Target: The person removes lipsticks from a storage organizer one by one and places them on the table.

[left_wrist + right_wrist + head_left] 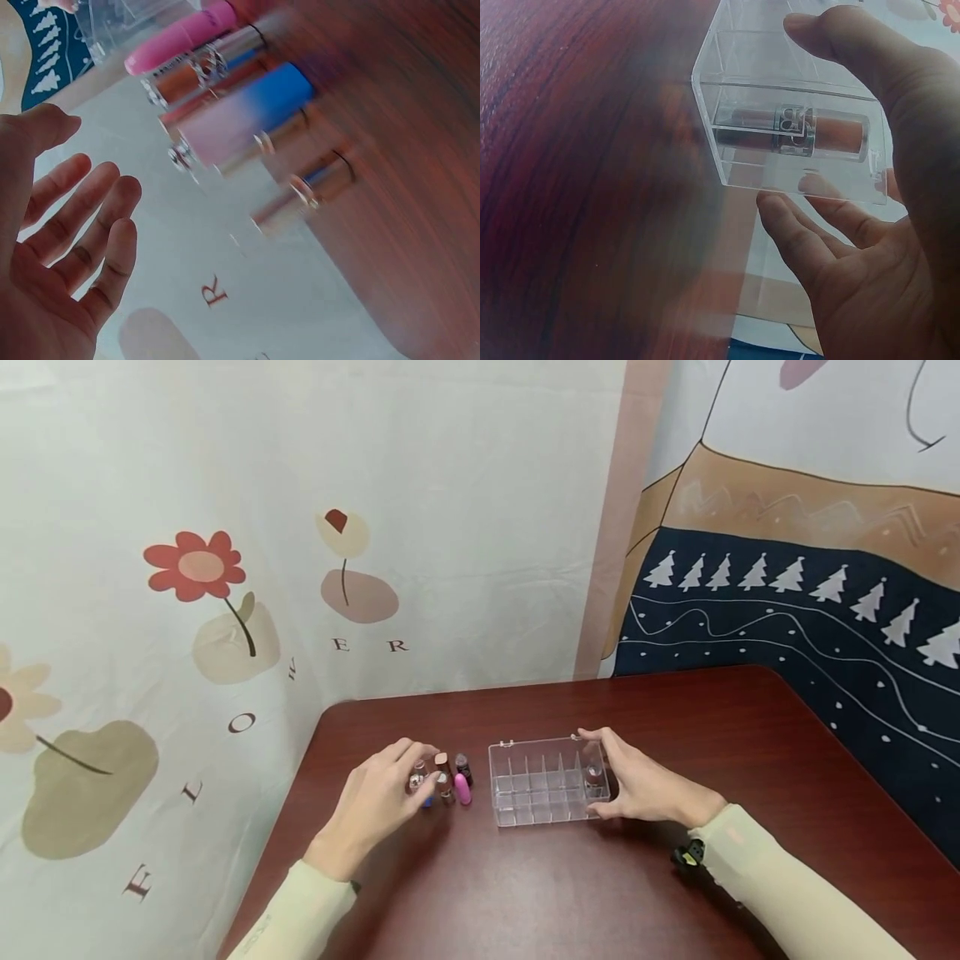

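Note:
My left hand (375, 789) is over the left edge of a group of lipstick tubes, its fingers loosely bent with nothing between them. In the left wrist view they stand together: a bright pink tube (180, 37), an orange-brown one (184, 82) with a silvery band, a pink-and-blue one (277, 94), and one a little apart (304, 191). My right hand (645, 781) grips the right end of a clear divided box (536, 820), thumb on the near side and fingers on the far side. Inside that end stands a clear-capped lipstick (840, 135) with a reddish-brown middle.
Both the box and the tubes stand on a dark red-brown wooden table (525, 893). Behind it hangs a pale cloth (480, 527) with printed flowers. To the right is a dark blue cloth (750, 618) with white trees.

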Demonstrator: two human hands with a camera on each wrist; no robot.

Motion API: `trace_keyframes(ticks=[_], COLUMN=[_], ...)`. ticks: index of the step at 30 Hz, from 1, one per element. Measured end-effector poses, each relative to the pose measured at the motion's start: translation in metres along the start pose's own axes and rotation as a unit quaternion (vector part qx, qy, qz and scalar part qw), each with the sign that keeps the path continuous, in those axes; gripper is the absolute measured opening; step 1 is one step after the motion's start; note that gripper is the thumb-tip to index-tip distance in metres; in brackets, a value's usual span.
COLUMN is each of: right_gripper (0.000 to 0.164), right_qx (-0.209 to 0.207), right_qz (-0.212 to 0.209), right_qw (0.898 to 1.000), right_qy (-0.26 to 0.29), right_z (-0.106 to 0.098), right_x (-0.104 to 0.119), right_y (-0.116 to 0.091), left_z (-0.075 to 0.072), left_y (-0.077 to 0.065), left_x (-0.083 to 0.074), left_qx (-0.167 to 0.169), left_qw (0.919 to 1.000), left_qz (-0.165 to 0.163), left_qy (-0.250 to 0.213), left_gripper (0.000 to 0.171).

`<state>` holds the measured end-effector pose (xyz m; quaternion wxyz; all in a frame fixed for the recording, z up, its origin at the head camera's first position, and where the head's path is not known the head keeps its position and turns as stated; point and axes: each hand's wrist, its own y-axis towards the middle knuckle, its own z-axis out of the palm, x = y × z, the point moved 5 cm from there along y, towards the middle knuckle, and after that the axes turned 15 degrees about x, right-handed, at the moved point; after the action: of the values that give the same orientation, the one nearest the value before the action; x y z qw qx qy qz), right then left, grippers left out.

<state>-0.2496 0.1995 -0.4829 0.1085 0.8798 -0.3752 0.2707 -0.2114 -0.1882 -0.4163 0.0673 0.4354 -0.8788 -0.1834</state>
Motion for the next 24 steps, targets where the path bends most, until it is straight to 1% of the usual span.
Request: trace_keyframes(ticks=[7,13,20,24], right_gripper=[0.113,0.118,0.121,0.123], right_qx=[-0.004,0.006,0.005,0.007], right_qz=[-0.004,-0.008,-0.015,-0.005], right_qw=[1.000,1.000,1.000,1.000], right_qy=[-0.008,0.016,0.020,0.020], right_z=[0.001,0.004,0.001,-0.002], right_x=[0.000,-0.001,-0.001,-0.003], right_y=[-0.004,-0.009,-0.012,-0.013], left_z=[0.005,0.011,0.018,0.024], left_y=[0.019,0.037,0.058,0.068], left_x=[-0.021,-0.042,-0.063,-0.073], left_qx=[0.000,0.011,0.011,0.027], left_qw=[0.9995,0.9987,0.9972,0.9961], left_qz=[0.026,0.042,0.073,0.083], left_qy=[-0.015,-0.026,-0.015,-0.014], left_gripper=[0.029,0.029,0.032,0.033])
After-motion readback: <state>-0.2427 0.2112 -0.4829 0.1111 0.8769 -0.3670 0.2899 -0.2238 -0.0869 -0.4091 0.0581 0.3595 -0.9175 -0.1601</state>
